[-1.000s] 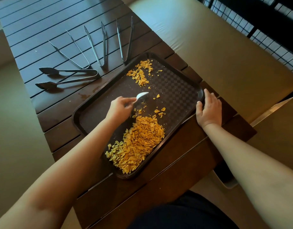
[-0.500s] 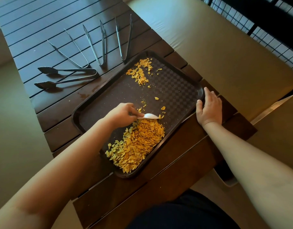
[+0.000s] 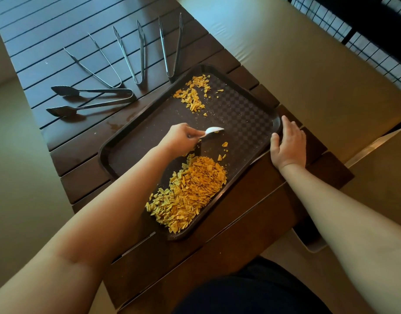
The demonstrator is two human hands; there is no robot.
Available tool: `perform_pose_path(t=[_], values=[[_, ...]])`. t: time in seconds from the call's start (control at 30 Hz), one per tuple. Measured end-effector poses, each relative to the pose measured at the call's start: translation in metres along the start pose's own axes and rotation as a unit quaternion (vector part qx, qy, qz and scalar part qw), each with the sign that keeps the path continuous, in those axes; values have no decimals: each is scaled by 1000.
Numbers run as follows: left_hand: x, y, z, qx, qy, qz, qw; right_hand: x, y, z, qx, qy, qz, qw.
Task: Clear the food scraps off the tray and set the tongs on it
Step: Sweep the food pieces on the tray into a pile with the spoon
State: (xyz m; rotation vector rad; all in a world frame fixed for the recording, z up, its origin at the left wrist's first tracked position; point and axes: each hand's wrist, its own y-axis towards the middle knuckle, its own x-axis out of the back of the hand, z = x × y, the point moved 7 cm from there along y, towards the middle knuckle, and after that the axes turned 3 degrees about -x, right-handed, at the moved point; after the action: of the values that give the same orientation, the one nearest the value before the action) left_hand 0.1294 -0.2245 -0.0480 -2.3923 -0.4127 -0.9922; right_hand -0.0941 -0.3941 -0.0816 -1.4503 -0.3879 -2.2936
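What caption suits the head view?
Left hand scrapes scraps with a white scraper; right hand steadies tray.

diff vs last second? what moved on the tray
Left hand, gripping the white scraper, swept toward the big scrap pile, then drew back toward mid-tray. Unchanged: right hand resting on the tray edge, far scraps, tongs on table.

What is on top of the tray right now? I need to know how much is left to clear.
On the tray: a big scrap pile, a smaller far pile, loose bits, and the white scraper in the left hand. The forearm covers part of the tray.
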Motion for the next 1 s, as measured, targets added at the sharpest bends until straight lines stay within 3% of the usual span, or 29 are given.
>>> perform_pose_path(t=[0.27,0.33,0.47,0.53,0.87,1.0], values=[[-18,-35,4,-20,36,130,991,0,0,-1,0,-2,0,1000],[-7,-37,8,-25,4,91,995,0,0,-1,-1,-3,0,1000],[27,-33,30,22,-62,-104,992,-1,1,-2,-4,-6,4,1000],[31,-30,42,54,-57,-127,989,0,1,-2,-4,-5,2,1000],[7,-54,55,16,-14,62,998,-1,1,-2,-1,-3,-2,1000],[16,-60,50,0,-21,35,999,0,0,-1,2,-2,-5,1000]])
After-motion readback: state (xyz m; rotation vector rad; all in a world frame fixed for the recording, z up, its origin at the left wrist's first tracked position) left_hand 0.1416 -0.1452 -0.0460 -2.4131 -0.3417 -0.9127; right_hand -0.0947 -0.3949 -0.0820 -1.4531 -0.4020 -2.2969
